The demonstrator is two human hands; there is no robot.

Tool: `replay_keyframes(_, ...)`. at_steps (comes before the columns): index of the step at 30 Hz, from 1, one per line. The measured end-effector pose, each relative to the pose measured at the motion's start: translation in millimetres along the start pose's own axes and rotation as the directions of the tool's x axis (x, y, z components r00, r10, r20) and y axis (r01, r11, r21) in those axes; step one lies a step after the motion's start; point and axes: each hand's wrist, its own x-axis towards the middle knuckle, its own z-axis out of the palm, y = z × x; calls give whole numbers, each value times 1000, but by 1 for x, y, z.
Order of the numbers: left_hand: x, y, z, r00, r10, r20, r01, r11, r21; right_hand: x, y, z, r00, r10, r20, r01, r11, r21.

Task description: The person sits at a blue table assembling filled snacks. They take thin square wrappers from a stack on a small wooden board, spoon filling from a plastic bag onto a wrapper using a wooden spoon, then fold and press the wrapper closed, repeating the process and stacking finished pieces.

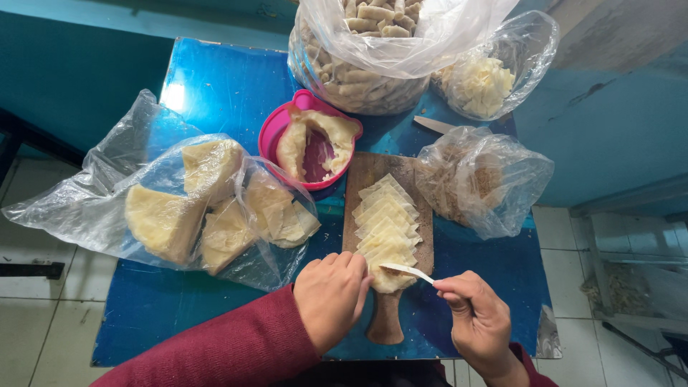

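In pink bowl (276, 129), pale dough (315, 140)

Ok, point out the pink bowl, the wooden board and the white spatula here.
pink bowl (276, 129): head view, on its bare left rim.
wooden board (385, 322): head view, on its handle.
white spatula (405, 270): head view, on the blade, held by the right hand (479, 320).

A small blue worktop (215, 86) stands by a blue-green wall (64, 64). Light shines bright on its top, near the far left corner. The floor (43, 330) has pale square tiles. A dark bar (29, 270) lies on the floor at the left.
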Motion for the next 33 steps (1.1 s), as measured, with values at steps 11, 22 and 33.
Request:
replay_keyframes(11, 3, 5, -4, 996, -73, -53, 48, 928, -370, -1, -2, -1, 993, -117, 9, 117, 993, -23)
replay_keyframes(22, 5, 5, 2, 993, -74, -87, 20, 865, -501, 5, 26, -28, 894, 351, -279, -191, 861, 471)
replay_keyframes(33, 7, 6, 7, 984, 59, -166, -133, 865, -483, 96, 28, -58, 975, 4, -221, -146, 763, -630)
